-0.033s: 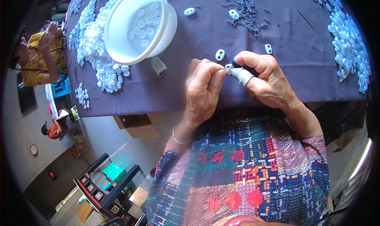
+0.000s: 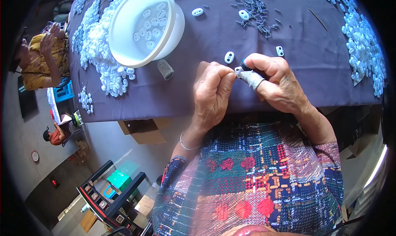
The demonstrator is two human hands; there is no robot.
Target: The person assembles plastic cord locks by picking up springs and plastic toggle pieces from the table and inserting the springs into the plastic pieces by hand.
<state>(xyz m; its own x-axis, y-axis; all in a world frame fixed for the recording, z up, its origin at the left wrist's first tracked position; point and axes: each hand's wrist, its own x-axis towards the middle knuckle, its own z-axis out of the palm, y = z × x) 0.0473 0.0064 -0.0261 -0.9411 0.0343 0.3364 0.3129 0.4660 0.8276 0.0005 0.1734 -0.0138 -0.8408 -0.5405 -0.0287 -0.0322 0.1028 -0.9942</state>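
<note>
My left hand (image 2: 211, 93) and my right hand (image 2: 280, 81) meet close to the table's near edge. Thumb and forefinger of both hands pinch a small white plastic cord lock (image 2: 239, 71) with holes. A grey cloth wrap (image 2: 251, 79) covers my right thumb, and something dark sits on the right forefinger's tip. Whether a spring is between the fingers is hidden. Just beyond the fingertips lies a white oval two-hole cord lock (image 2: 229, 57); another white cord lock (image 2: 280, 51) lies to its right. Farther off is a heap of small metal springs (image 2: 260, 15), with a white oval piece on it.
A translucent white bowl (image 2: 175, 33) holding several white pieces stands at the left, tilted in view. Behind it spreads a pile of white parts (image 2: 99, 42). A grey finger cot (image 2: 166, 70), a thin stick (image 2: 317, 19) and another white pile (image 2: 363, 46) also lie on the dark cloth.
</note>
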